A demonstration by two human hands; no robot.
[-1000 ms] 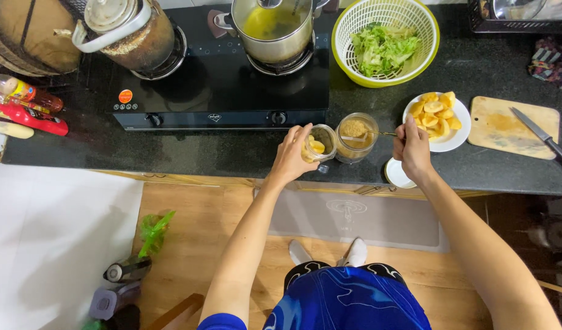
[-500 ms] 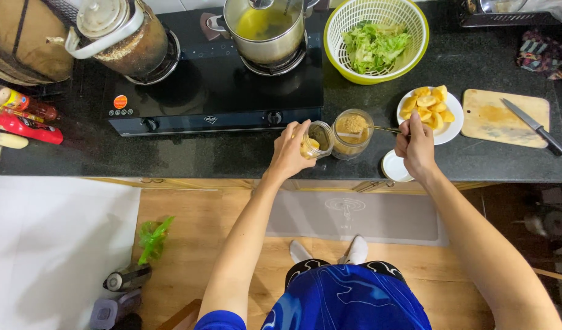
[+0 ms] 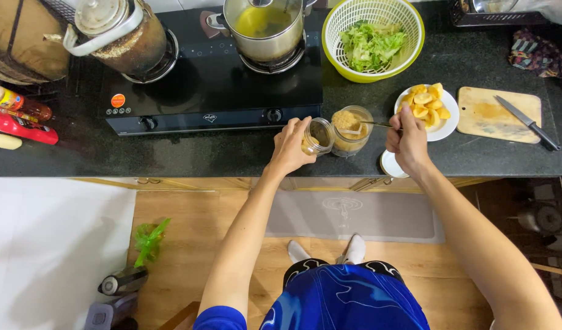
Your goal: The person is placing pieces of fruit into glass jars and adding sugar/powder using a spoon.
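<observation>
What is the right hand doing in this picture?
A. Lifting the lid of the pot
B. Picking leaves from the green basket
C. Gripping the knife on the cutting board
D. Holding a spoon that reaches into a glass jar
D: the right hand holds a spoon whose tip is in the open jar of brownish grains, while the left hand holds a smaller jar beside it.
</observation>
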